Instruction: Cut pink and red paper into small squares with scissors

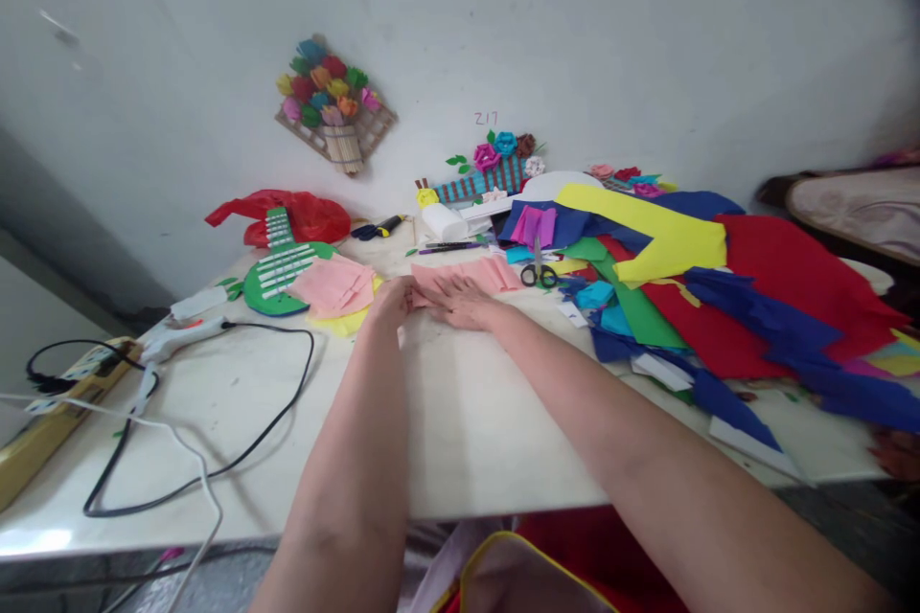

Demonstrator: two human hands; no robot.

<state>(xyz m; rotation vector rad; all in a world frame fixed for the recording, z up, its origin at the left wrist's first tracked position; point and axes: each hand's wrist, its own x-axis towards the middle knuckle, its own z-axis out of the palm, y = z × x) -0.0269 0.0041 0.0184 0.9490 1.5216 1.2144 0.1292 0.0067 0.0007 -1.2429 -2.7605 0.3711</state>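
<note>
Paper strip runs lengthwise rightward from left fingers, grip unclear; right fingers outspread.

The crepe-paper strip is plain salmon pink. Left of it, the guitar-shaped cutout is green, barred with white stripes and edged in blue. Behind the strip, the flower-topped panel alternates turquoise with brown stripes, its roses magenta, blue, brown and white. Right of it lie sheets in solid yellow, red and green.
</note>
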